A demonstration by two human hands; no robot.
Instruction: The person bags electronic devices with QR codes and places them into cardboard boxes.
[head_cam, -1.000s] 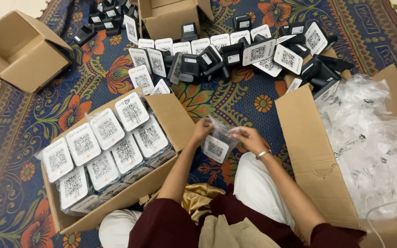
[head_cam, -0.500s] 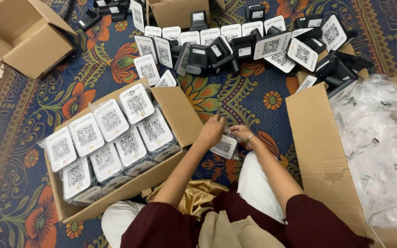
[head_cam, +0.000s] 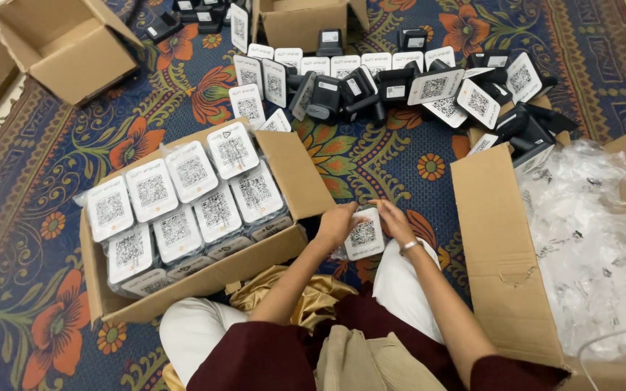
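Observation:
Both my hands hold one small white-faced device with a square code pattern, wrapped in clear plastic, just above my lap. My left hand grips its left side and my right hand, with a bracelet at the wrist, grips its right side. Right beside my left hand stands an open cardboard box packed with several of the same wrapped devices, faces up.
A row of unwrapped black devices with white code faces lies on the flowered carpet ahead. At my right an open box holds a heap of clear plastic bags. Empty cardboard boxes sit at the top left and top centre.
My hands have come down and closer to me with the device. The loose plastic bag around it is now drawn flat over the device's face.

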